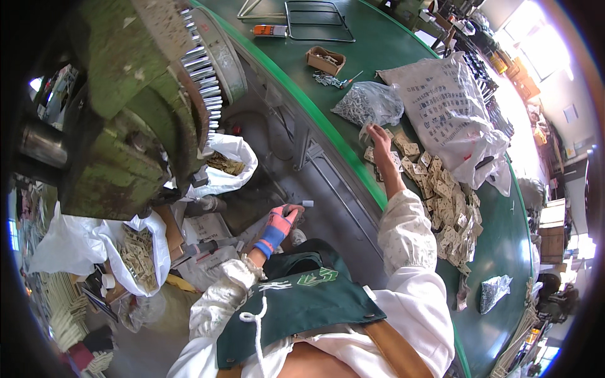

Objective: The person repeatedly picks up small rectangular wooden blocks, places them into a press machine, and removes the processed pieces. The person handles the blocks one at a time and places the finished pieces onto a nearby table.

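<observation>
Plates (449, 211): heaped on the green table (495, 252) beside the sack (432, 94), probably for easy reach; flat, pale, yellowish, pierced, overlapping untidily. Right hand (382, 148): bare, fingers bunched at the edge of the clear bag (368, 104); grip cannot be told. Left hand (281, 227): gloved, fingers curled near a small pale cylinder (307, 203); hold cannot be told

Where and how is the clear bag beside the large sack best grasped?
Probably by the loose plastic at its near edge, beside the right hand, coming from the person's side: there the clear bag looks slack, while metal pieces bulge its middle.
</observation>
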Action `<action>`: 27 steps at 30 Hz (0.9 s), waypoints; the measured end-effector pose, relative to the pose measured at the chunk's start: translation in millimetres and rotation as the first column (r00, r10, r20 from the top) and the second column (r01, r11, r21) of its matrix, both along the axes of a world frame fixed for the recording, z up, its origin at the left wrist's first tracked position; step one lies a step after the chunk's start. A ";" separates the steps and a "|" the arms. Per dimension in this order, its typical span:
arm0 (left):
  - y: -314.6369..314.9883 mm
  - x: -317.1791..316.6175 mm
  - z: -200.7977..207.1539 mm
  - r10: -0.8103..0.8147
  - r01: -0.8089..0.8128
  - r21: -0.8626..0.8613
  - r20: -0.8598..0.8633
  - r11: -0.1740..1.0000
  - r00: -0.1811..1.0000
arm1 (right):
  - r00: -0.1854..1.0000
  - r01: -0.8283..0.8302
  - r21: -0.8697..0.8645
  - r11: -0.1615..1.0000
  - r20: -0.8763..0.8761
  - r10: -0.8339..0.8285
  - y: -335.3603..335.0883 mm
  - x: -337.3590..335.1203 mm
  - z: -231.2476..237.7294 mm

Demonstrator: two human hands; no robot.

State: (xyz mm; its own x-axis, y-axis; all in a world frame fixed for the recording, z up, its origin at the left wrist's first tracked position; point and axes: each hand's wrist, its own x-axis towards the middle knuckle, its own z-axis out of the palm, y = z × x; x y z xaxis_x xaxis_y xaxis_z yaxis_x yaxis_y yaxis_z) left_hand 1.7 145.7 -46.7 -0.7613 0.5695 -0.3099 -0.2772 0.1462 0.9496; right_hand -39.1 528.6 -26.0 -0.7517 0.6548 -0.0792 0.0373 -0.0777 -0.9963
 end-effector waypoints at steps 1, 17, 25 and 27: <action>2.3 -2.3 3.8 0.019 -0.020 0.026 0.062 0.999 0.998 | 0.998 -0.050 0.020 0.999 -0.031 0.051 -5.5 -6.3 -0.1; -122.5 -8.0 64.1 0.504 -0.527 -0.019 -0.270 0.849 0.821 | 0.478 -0.720 0.687 -0.098 0.593 0.649 -317.1 -116.3 70.0; -147.7 -11.1 90.4 0.577 -0.619 0.039 -0.412 0.785 0.706 | 0.251 -0.750 0.623 -0.223 0.580 0.775 -312.1 -211.5 -85.4; -154.6 -4.0 88.9 0.652 -0.678 0.088 -0.387 0.730 0.652 | 0.196 -0.754 0.643 -0.138 0.421 0.886 -314.6 -202.8 -72.4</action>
State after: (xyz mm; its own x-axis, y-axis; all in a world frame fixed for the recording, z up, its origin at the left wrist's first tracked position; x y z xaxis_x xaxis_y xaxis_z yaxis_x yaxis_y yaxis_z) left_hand -2.3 -8.9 42.3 -0.9877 -0.1441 0.0599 0.0426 0.1204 0.9918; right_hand -241.9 214.0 -98.4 -0.6907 -0.7212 0.0538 -0.5591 0.4853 -0.6722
